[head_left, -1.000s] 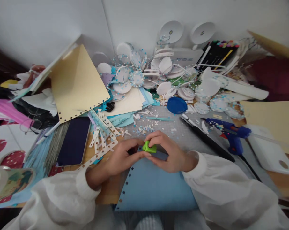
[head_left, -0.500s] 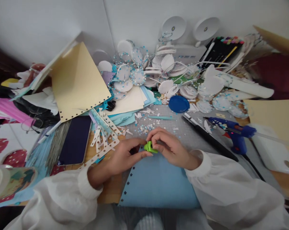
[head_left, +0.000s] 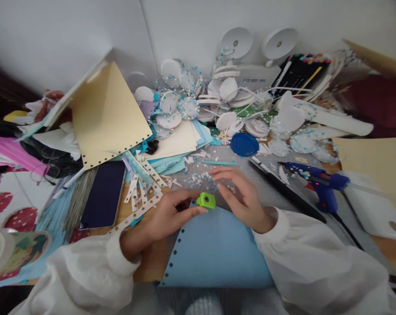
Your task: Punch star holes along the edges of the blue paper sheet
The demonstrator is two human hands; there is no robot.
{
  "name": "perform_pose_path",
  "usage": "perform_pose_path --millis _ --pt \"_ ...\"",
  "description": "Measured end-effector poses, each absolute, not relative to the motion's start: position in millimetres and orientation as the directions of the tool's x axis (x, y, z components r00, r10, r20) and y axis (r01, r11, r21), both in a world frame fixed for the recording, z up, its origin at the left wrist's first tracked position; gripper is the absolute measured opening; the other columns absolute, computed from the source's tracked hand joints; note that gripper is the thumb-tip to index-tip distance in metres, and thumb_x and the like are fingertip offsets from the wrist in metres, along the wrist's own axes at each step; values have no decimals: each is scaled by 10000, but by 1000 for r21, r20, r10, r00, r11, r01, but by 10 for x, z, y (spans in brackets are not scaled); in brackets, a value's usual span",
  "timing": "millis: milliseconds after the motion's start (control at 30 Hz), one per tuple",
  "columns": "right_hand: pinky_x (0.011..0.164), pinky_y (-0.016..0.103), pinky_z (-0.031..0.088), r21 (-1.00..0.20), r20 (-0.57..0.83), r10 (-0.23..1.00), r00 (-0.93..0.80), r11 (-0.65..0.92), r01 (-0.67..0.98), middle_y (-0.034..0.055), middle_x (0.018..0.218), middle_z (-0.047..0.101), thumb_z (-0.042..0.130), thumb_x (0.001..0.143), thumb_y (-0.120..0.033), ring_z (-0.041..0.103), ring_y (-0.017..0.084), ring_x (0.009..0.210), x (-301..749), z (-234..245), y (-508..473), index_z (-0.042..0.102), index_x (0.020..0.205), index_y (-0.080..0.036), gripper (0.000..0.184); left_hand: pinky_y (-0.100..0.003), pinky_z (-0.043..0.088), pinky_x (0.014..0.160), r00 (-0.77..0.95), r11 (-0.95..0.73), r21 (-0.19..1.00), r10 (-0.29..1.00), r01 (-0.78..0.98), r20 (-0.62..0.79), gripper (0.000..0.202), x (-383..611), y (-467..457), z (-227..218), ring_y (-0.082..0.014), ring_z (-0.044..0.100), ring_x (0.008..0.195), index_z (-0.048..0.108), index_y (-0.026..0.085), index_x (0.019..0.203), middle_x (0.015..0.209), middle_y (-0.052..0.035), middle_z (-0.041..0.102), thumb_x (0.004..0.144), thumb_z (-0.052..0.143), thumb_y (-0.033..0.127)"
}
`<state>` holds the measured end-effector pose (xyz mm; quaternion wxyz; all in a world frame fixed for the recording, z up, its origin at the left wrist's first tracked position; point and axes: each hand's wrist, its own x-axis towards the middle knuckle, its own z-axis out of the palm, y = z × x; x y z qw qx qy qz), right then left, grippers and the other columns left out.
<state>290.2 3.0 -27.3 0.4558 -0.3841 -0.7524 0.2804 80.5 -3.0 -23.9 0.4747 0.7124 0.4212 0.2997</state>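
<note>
My left hand [head_left: 175, 211] grips a small lime-green craft punch [head_left: 207, 200] between thumb and fingers, at the top corner of a light blue sheet [head_left: 217, 249]. Flower-shaped holes run down the sheet's left edge. To the right of the punch, my right hand [head_left: 239, 197] is raised with thumb and fingers apart, holding nothing. Tiny punched paper pieces [head_left: 199, 178] lie scattered on the grey cutting mat just beyond my hands.
A blue glue gun [head_left: 319, 177] and a black pen-like tool [head_left: 286, 190] lie to the right. On the left are a phone [head_left: 102, 194], punched paper strips [head_left: 142, 205] and a cream sheet [head_left: 111, 118]. White discs and a blue lid [head_left: 244, 144] sit behind.
My right hand has let go of the green punch and moved slightly right, its fingers spreading. The punch stays in my left hand, its top now uncovered.
</note>
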Motion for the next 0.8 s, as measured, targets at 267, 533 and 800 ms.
perform_pose_path --millis 267,533,800 --pt "880 409 513 -738 436 754 -491 612 285 104 1164 549 677 821 -286 538 241 1093 2799 -406 -29 428 1258 -249 504 -231 475 625 384 53 990 918 129 -99 321 798 36 -264 -161 618 741 689 133 941 790 -40 682 762 705 399" --pt "764 323 547 -848 406 874 -268 470 247 64 993 598 586 892 -262 606 173 880 2822 -373 -7 552 1095 -237 207 -288 517 778 448 166 986 884 -29 -135 458 795 -23 -209 -189 645 923 619 173 1151 1075 -81 683 725 751 279" --pt "765 324 576 -976 137 983 -124 112 -189 30 1000 651 598 880 -399 644 151 830 2922 -274 91 547 1094 -284 248 -248 518 692 368 221 975 907 -8 -203 451 828 -9 -256 -156 646 808 603 157 1089 927 -51 696 701 769 315"
